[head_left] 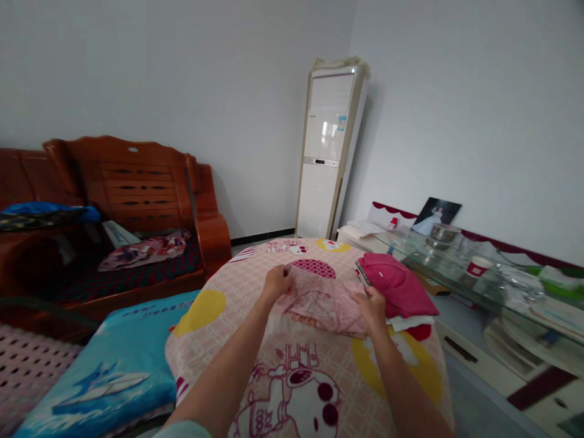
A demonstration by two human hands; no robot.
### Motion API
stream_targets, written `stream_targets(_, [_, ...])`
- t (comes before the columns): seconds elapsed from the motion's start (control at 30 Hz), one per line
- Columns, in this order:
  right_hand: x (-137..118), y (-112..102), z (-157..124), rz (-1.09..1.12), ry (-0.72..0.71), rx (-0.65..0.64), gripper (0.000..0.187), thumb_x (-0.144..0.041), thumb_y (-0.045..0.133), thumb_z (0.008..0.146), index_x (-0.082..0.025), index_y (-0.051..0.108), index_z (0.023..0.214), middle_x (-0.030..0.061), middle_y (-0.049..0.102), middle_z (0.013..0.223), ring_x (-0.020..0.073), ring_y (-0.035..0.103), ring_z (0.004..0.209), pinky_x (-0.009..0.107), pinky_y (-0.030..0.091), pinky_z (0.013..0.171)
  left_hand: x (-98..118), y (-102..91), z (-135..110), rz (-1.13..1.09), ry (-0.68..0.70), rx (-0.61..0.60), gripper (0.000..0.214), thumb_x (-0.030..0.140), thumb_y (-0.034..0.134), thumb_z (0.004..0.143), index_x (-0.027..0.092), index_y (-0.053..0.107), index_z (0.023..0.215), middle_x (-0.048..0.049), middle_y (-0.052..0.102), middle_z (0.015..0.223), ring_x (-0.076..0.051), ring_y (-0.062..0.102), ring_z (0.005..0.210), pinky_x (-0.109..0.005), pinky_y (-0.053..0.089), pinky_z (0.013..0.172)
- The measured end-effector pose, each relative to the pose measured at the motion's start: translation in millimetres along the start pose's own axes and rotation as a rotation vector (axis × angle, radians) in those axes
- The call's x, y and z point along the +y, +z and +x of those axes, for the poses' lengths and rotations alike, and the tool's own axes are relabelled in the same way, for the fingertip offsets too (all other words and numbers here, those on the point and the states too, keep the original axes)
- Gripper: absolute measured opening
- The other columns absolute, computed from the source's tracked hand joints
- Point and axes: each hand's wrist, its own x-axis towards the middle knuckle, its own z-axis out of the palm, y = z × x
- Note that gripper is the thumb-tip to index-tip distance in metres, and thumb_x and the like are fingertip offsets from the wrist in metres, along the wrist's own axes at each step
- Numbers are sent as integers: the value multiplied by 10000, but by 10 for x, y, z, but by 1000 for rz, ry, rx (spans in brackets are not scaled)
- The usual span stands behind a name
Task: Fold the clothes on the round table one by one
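Well in from the left edge of the table surface point(356, 380), the left hand point(277, 283) and right hand point(373, 305) pinched a pink cloth point(319, 301) by its ends, and swinging right could have bumped the clothes pile point(396, 281) off.

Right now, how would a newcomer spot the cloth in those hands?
Find the cartoon-print tablecloth. On it, the left hand and right hand hold a pale pink cloth. Its muted shade sets it apart from the bright pink garment at right.
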Motion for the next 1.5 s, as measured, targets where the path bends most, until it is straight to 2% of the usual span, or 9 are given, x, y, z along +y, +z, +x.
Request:
stream_targets(0.27, [263, -854, 408, 126, 232, 749, 480, -412, 703, 596, -79, 693, 942, 84, 694, 837, 201, 593, 685, 290, 473, 591, 1937, 275, 502, -378, 640, 88, 412, 170, 563, 824, 109, 544, 1231, -139, 617, 1240, -221, 569, 1142, -346, 436, 976])
stream_targets(0.37, [457, -1014, 382, 50, 250, 803, 449, -404, 673, 637, -74, 691, 942, 100, 697, 811, 219, 610, 679, 310, 483, 576, 2210, 557, 431, -428, 855, -10, 597, 162, 619, 782, 83, 436, 1345, -194, 447, 1429, -264, 414, 1329, -415, 335, 1111])
stream_targets(0.47, [605, -1050, 160, -20, 272, 741, 328, -414, 596, 710, -116, 695, 805, 68, 660, 653, 222, 605, 608, 321, 481, 553, 1889, 881, 160, -432, 881, -57, 557, 173, 582, 813, 89, 443, 1346, -189, 461, 1419, -257, 432, 1321, -418, 349, 1114])
stream_targets(0.6, [544, -925, -182, -140, 168, 663, 299, -417, 524, 772, -170, 655, 665, 40, 606, 552, 210, 577, 570, 320, 473, 601, 854, 1216, -264, -315, 753, -123, 466, 164, 526, 838, 139, 505, 1303, -144, 537, 1358, -223, 572, 1174, -395, 457, 1031])
stream_targets(0.83, [-23, -560, -72, -373, -247, 354, 365, -361, 413, 874, -130, 686, 942, 137, 688, 907, 233, 605, 843, 335, 455, 795, -408, 1337, -604, -94, 550, 7, 362, 201, 494, 858, 178, 606, 1202, -120, 605, 1284, -259, 538, 1226, -455, 434, 1059])
stream_targets(1.07, [-157, -636, 265, -940, -103, 129, 340, -329, 454, 866, -110, 702, 787, 246, 618, 1095, 338, 541, 1020, 465, 402, 852, -352, 1242, -687, -233, 506, 14, 328, 228, 509, 830, 186, 665, 1116, -109, 665, 1185, -240, 589, 1142, -406, 448, 1031])
stream_targets(1.23, [-454, -370, 86, -406, -226, -96, 202, -270, 464, 790, -183, 624, 700, 66, 644, 711, 190, 567, 714, 304, 433, 694, -164, 1007, -746, -692, 247, -209, 442, 507, 470, 866, 151, 687, 1013, -103, 717, 938, -218, 666, 881, -340, 542, 802])
stream_targets(1.33, [-731, -43, -229, 25, -295, -550, 126, -266, 510, 757, -191, 600, 712, -12, 615, 644, 133, 547, 617, 227, 405, 578, -97, 805, -763, -1070, 40, -438, 694, 702, 380, 827, 112, 632, 1093, -123, 697, 895, -204, 676, 767, -306, 548, 646])
stream_targets(1.5, [-937, 214, -555, 204, -244, -716, 93, -221, 546, 748, -179, 624, 720, -18, 642, 657, 127, 584, 616, 216, 419, 571, -121, 604, -734, -1075, -33, -573, 549, 587, 608, 749, 160, 602, 1094, -75, 686, 906, -147, 661, 673, -212, 493, 530])
